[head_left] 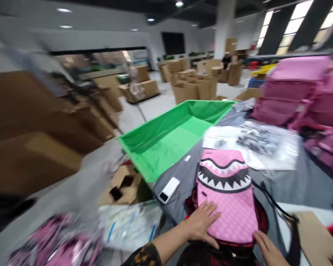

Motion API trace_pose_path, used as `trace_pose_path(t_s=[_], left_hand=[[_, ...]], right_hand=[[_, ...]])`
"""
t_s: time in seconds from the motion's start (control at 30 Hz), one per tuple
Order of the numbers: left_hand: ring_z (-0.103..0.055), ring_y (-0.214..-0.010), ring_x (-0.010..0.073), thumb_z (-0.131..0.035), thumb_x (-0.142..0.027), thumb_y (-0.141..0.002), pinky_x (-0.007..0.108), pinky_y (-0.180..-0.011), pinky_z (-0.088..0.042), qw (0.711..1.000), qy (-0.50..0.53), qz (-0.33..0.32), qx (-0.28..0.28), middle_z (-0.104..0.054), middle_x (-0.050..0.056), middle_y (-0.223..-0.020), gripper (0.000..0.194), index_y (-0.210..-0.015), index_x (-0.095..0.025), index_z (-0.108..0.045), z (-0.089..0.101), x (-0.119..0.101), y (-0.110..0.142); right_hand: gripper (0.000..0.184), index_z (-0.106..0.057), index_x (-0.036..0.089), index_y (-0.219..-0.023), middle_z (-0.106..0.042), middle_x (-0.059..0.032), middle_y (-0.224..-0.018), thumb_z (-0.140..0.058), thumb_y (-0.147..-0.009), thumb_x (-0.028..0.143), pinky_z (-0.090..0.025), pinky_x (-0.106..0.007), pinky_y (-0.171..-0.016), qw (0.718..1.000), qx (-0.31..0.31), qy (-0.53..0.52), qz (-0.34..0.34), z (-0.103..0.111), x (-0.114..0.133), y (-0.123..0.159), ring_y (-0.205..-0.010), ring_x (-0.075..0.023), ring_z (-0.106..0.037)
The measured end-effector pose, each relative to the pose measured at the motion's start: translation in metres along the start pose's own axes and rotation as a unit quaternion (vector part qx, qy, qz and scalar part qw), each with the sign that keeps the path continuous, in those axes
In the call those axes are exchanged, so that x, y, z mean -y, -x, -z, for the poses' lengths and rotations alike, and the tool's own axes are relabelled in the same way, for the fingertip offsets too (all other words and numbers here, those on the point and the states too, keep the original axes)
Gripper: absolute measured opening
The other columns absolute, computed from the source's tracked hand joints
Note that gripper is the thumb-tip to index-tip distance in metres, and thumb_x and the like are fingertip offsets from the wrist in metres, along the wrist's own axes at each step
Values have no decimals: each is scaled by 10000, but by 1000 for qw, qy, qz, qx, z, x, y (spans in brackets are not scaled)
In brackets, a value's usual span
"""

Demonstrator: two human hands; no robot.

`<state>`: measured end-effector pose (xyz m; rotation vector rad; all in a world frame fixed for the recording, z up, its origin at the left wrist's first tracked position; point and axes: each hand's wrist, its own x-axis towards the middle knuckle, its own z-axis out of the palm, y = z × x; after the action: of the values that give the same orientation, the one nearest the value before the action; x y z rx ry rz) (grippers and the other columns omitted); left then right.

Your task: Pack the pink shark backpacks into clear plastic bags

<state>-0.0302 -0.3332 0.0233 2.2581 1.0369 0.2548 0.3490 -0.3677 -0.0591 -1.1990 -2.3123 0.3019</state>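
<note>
A pink quilted backpack (227, 195) with a black-and-white shark-mouth print lies flat on the grey table (299, 184) in front of me. My left hand (201, 223) rests on its lower left edge, fingers stretched flat and open. My right hand (268, 249) touches its lower right corner, fingers extended; only part of it shows. A black strap (274, 203) trails off the bag to the right.
A green fabric bin (166, 140) stands beyond the bag, a white phone (168, 190) beside it. Clear plastic bags (255, 142) lie behind. Stacked pink backpacks (294, 92) fill the right. Cardboard boxes (194, 87) crowd the floor; bagged pink items (58, 244) lie lower left.
</note>
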Motion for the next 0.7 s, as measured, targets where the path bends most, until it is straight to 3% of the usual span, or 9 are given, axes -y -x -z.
trace_pose_path(t_s=[0.1,0.17,0.23,0.3,0.37,0.4,0.47,0.6,0.7], left_hand=[[-28,-1569,456,-881,-460,-705,668,-1251,-152,989,-74,-23,129,-38,231,-1699,1231,-1652,-237,-126,-7,15,-9],[-30,-1574,440,-846,-194,-669,667,-1254,-152,976,-133,2,172,-43,229,-1697,1223,-1652,-228,-119,-17,22,-11],[-157,-1579,393,-710,-70,-663,612,-1271,-190,978,-138,18,156,-188,198,-1693,1074,-1628,-208,-257,-21,29,-11],[-420,-1489,341,-596,-86,-699,519,-1235,-332,995,-76,41,50,-468,170,-1586,826,-1514,-175,-493,-9,33,-13],[-686,-1146,292,-529,-183,-799,420,-1021,-524,984,12,103,-148,-744,157,-1237,495,-1261,-147,-701,20,30,-26],[-709,-910,255,-485,-254,-867,373,-854,-555,952,51,145,-264,-784,131,-1001,373,-1107,-146,-749,39,25,-37],[-543,-614,178,-495,-500,-917,315,-639,-475,869,114,198,-439,-648,49,-639,439,-807,-141,-723,82,11,-64],[-396,-595,116,-533,-762,-819,273,-595,-381,811,201,145,-530,-460,-22,-571,639,-656,-155,-650,135,-25,-106],[-369,-576,119,-593,-836,-707,272,-554,-357,803,236,154,-525,-433,-33,-548,675,-645,-166,-650,122,-40,-107]], right_hand=[[543,-437,280,-1504,-651,-136,-1389,-505,-969,345,-641,-407,-937,991,-92,68,-68,-26,43,12,-1213,-299,-682],[441,-494,263,-1427,-665,-127,-1357,-490,-1000,375,-630,-393,-946,979,-132,90,-128,-36,67,1,-1208,-285,-684],[379,-515,262,-1381,-670,-116,-1334,-473,-1020,368,-613,-376,-958,969,-154,85,-176,-33,81,-10,-1198,-257,-685],[408,-497,246,-1410,-667,-119,-1338,-483,-1019,364,-575,-389,-1009,964,-164,81,-194,-20,86,-18,-1218,-249,-666],[451,-542,238,-1383,-677,-119,-1332,-571,-969,416,-509,-459,-1084,967,-154,91,-179,-5,86,-25,-1264,-287,-631],[473,-587,240,-1339,-691,-116,-1308,-636,-914,442,-465,-505,-1120,973,-136,88,-165,0,86,-31,-1277,-316,-614],[424,-678,258,-1198,-740,-99,-1158,-719,-799,395,-387,-567,-1150,986,-74,34,-147,3,89,-48,-1193,-346,-640],[126,-654,287,-697,-648,-17,-657,-635,-737,169,-455,-498,-917,987,2,-90,-131,-16,120,-95,-692,-230,-603],[259,-472,229,-519,-540,15,-532,-651,-690,154,-423,-419,-766,984,-6,-116,-136,-35,146,-108,-585,-174,-482]])
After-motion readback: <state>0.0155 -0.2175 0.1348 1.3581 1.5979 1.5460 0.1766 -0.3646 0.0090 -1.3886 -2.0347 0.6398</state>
